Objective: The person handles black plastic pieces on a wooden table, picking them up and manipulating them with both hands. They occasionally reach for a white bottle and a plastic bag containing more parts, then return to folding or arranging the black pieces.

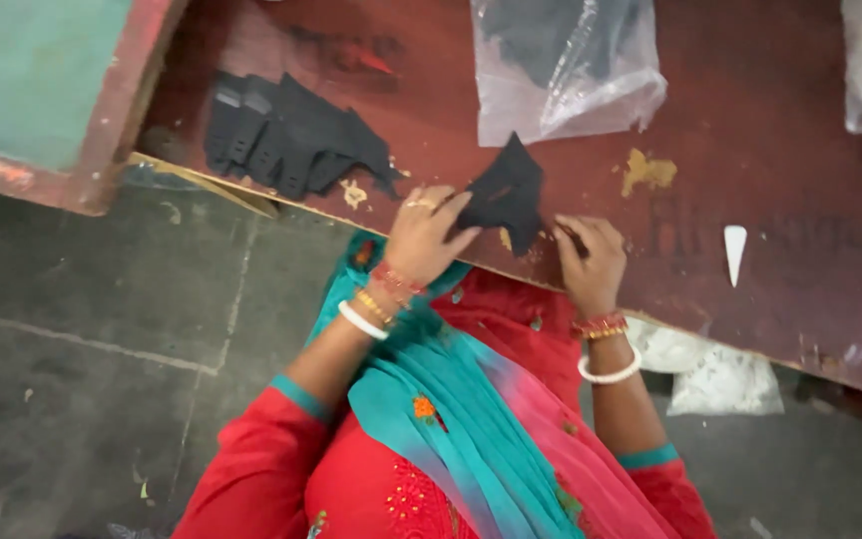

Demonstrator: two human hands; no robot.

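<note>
L hand [423,235] pinches black piece [506,195]; R hand [589,260] on table [750,150].

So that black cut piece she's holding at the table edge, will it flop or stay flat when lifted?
The black piece looks thin and soft, so it will probably droop. Its pointed tip stands up only where the left hand pinches it. It is likely light. The right hand rests beside it on the worn red table.
</note>
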